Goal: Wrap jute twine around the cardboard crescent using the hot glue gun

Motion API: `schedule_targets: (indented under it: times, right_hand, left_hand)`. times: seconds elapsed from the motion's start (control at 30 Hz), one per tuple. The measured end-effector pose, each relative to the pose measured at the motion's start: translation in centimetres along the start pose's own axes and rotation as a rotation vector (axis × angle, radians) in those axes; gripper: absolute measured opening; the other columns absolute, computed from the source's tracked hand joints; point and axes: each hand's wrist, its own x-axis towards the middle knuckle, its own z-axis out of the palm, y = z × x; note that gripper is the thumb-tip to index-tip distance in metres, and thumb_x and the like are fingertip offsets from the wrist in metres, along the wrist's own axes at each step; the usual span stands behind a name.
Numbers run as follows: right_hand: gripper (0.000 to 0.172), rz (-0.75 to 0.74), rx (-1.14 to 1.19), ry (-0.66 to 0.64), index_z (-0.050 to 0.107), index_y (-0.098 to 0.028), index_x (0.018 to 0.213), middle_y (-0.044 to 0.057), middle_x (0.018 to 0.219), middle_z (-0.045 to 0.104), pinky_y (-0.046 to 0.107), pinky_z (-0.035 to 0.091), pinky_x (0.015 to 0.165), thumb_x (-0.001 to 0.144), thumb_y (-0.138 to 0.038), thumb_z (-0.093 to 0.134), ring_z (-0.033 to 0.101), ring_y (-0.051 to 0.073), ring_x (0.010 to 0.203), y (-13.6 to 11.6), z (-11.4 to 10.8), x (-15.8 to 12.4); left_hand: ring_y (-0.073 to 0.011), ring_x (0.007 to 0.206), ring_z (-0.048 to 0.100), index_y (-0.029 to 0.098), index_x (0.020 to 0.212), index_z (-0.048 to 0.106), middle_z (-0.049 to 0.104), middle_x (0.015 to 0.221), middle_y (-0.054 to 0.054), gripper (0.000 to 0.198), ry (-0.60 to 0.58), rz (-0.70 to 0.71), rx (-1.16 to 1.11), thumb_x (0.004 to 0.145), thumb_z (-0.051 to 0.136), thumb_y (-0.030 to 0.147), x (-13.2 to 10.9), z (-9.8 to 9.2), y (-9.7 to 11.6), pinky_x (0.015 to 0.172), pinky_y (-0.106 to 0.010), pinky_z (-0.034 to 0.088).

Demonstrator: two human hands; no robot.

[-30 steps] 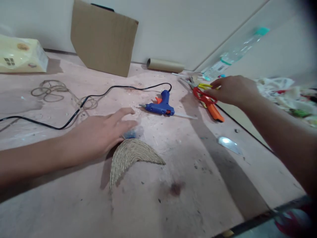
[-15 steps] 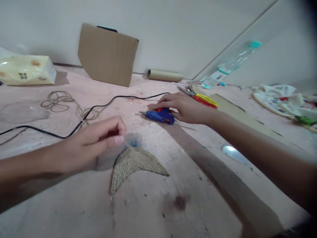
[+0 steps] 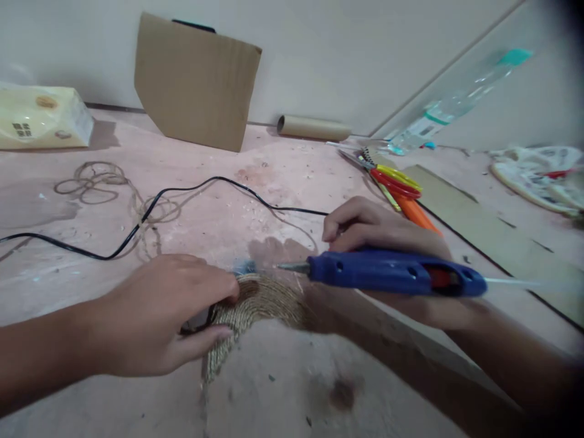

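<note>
My right hand [image 3: 378, 228] grips a blue hot glue gun [image 3: 374, 271] by its handle. The gun is held up off the surface, its metal nozzle pointing left above the right side of a crescent of coiled twine [image 3: 264, 298]. A clear glue stick [image 3: 511, 281] pokes out of its back end. At the crescent's left part, my left hand [image 3: 168, 310] holds the piece, fingertips on its upper edge and thumb on its lower side. Part of the crescent's left end is covered by that hand. A small blue patch [image 3: 245, 266] shows just above the crescent.
A black cord [image 3: 182, 190] crosses the surface beside loose twine [image 3: 95, 182]. Scissors [image 3: 395, 179] lie near an orange-handled tool [image 3: 417, 214] and flat cardboard [image 3: 460, 207]. Behind stand a cardboard sheet [image 3: 196, 85], cardboard tube [image 3: 314, 128], plastic bottle [image 3: 456, 103] and tissue pack [image 3: 45, 118].
My right hand has lifted the glue gun off the surface and brought it toward me and right, over the crescent. My left hand has come down from a closed pinch onto the crescent.
</note>
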Motion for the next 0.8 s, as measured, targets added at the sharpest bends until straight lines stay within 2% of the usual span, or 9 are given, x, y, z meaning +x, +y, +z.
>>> schedule_targets:
  times: [0.13,0.23,0.37,0.5,0.8]
  right_hand:
    - [0.041,-0.046,0.156,-0.158,0.070,-0.023,0.109,0.006,0.102,0.072,0.029,0.057,0.074,0.122,-0.061,0.059,0.070,0.016,0.084,-1.0,1.5,-0.7]
    - [0.045,-0.094,0.194,-0.185,0.066,-0.022,0.110,0.005,0.097,0.070,0.027,0.054,0.073,0.126,-0.061,0.050,0.068,0.015,0.082,-0.9,2.7,-1.2]
    - [0.053,-0.085,0.197,-0.160,0.064,-0.022,0.106,0.005,0.093,0.068,0.028,0.050,0.070,0.127,-0.065,0.044,0.065,0.014,0.079,-0.4,3.5,-1.8]
    - [0.051,-0.121,0.192,-0.206,0.062,-0.021,0.103,0.005,0.092,0.069,0.025,0.049,0.067,0.127,-0.064,0.046,0.064,0.013,0.076,0.4,3.5,-1.8]
    - [0.055,-0.104,0.220,-0.205,0.065,-0.022,0.102,0.004,0.092,0.068,0.026,0.047,0.065,0.124,-0.070,0.049,0.060,0.014,0.074,0.9,3.7,-1.8]
  left_hand:
    - [-0.0210,0.071,0.063,0.025,0.108,0.060,0.072,0.087,0.001,0.033,-0.020,0.097,0.133,0.128,0.038,0.039,0.3,-0.1,0.0,0.067,-0.035,0.043]
    - [-0.0219,0.069,0.060,0.024,0.107,0.061,0.068,0.083,0.000,0.045,-0.041,0.123,0.183,0.131,0.028,0.043,0.3,-0.1,-0.1,0.065,-0.037,0.042]
    - [-0.0216,0.071,0.062,0.023,0.110,0.064,0.071,0.087,0.000,0.042,-0.053,0.123,0.174,0.130,0.031,0.042,0.2,-0.1,-0.3,0.067,-0.037,0.045]
    - [-0.0227,0.076,0.069,0.024,0.111,0.064,0.076,0.093,-0.002,0.042,-0.043,0.132,0.196,0.131,0.031,0.042,0.1,-0.1,-0.3,0.072,-0.040,0.050]
    - [-0.0228,0.072,0.067,0.025,0.107,0.063,0.075,0.090,-0.001,0.034,-0.062,0.108,0.172,0.127,0.040,0.039,-0.1,-0.4,-0.1,0.067,-0.039,0.047]
